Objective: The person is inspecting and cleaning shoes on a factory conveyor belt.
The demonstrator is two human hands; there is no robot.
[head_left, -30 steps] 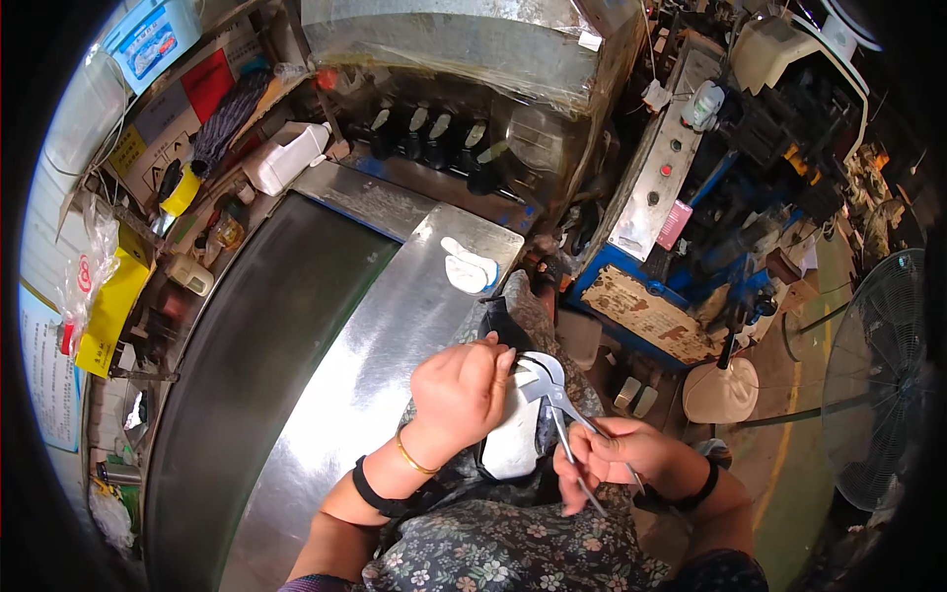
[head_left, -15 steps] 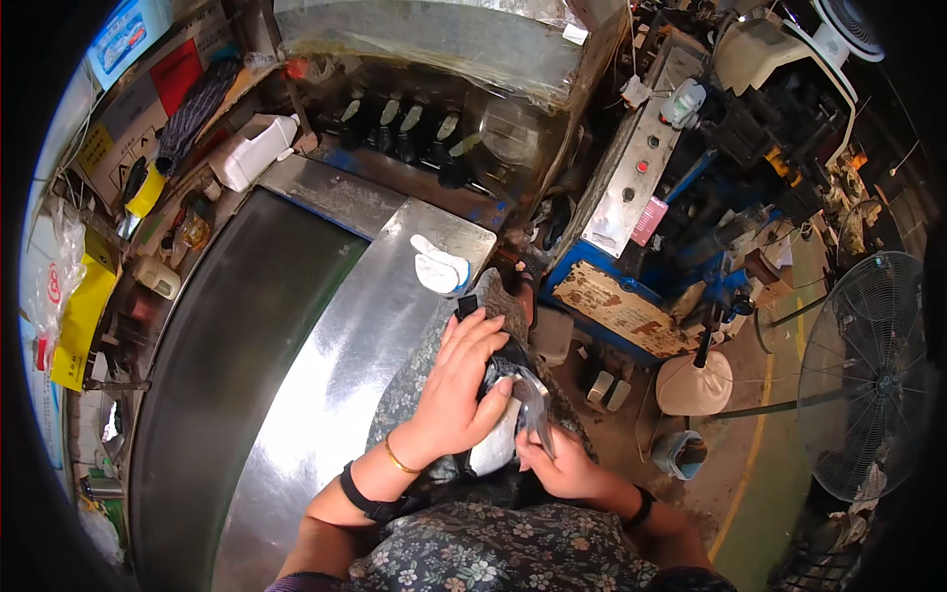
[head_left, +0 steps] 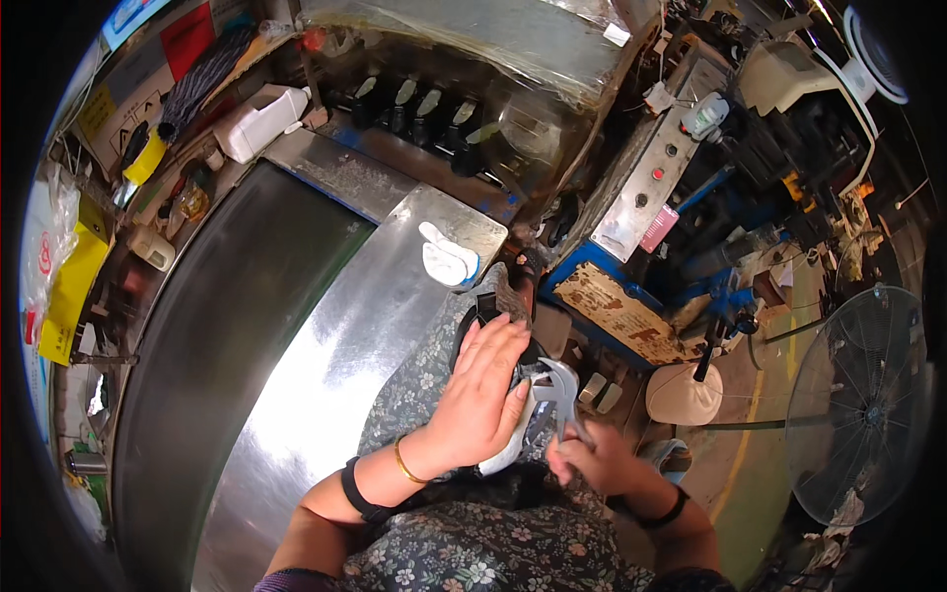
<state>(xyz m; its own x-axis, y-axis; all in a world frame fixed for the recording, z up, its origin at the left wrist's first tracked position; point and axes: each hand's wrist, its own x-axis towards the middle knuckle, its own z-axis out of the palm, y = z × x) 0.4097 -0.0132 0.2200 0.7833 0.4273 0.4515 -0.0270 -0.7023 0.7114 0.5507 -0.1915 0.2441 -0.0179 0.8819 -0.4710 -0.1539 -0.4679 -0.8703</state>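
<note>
Across my lap, on the flowered apron, lies a black shoe-like piece with a white underside; much of it is hidden by my fingers. My left hand is laid over it, fingers together and curled around its side, holding it. The handles of grey metal pincers are in my right hand, which is closed and slightly blurred. The curved head of the pincers is at the right side of the piece, by my left thumb. Whether its jaws grip the black edge, I cannot tell.
A shiny metal table with a dark conveyor belt stands on my left. White pieces with a blue edge lie at its far corner. Several black shoe shapes stand behind. To the right are a blue machine and fan.
My right hand and the pincers have moved right and slightly away from the piece's middle. My left hand stays on the piece. The view has tilted slightly.
</note>
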